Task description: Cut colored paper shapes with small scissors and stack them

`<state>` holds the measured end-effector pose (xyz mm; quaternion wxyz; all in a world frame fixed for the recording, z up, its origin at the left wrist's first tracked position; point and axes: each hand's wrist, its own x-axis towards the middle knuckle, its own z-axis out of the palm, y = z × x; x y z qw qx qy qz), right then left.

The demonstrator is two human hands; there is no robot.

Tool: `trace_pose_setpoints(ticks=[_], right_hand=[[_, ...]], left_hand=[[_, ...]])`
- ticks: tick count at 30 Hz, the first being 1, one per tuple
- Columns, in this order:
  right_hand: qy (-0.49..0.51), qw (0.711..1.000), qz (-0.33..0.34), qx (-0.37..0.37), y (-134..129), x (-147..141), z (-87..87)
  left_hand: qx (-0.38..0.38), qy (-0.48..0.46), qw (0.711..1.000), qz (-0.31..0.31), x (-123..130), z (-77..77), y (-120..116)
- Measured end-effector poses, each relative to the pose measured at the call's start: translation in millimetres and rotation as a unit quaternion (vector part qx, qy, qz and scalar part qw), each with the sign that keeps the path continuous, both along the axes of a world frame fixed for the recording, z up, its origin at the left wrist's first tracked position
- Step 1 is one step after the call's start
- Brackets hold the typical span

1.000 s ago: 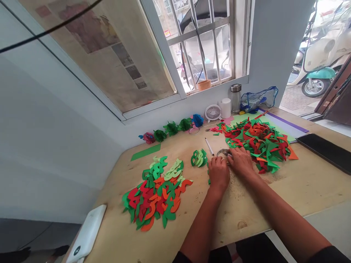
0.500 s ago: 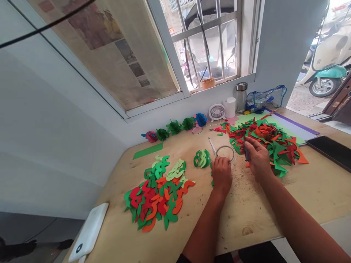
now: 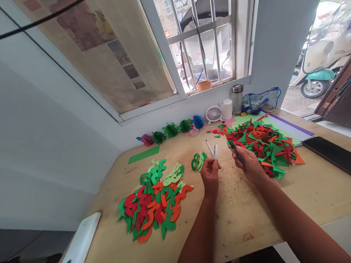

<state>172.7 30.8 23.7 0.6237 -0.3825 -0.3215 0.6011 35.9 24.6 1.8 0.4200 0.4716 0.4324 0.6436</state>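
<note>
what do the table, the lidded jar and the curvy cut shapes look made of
Table: wood or plywood, fairly dull, with a visible knot.
Jar: see-through, so glass or clear plastic; its lid has a silvery, metal-like shine.
Cut shapes: matte coloured paper or thin foam, flat and clean-edged; I can't tell which.

Wooden table (image 3: pixel 192 226) with coloured paper cutouts (image 3: pixel 152 201), phone (image 3: pixel 329 151), fan (image 3: pixel 214 114).
</note>
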Motion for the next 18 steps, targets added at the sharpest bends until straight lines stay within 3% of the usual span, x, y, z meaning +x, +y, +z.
trace_pose_setpoints(ticks=[4,8,13,18], right_hand=[[-0.052,0.998,0.026,0.01,-1.3,-3.4,-2.6],[-0.082,0.996,-0.003,0.025,-0.6,-3.7,-6.6],[-0.1,0.994,-0.025,0.033,-0.1,-2.7,-7.4],[-0.109,0.994,-0.018,0.027,0.2,-2.7,-7.3]], left_hand=[[0.006,0.003,1.0,-0.005,-1.3,0.3,-0.2],[0.014,0.033,0.999,-0.018,-2.8,-3.1,-0.4],[0.039,0.126,0.99,-0.042,-3.3,-3.3,-5.4],[0.078,0.2,0.976,-0.029,-2.5,-2.5,-7.6]])
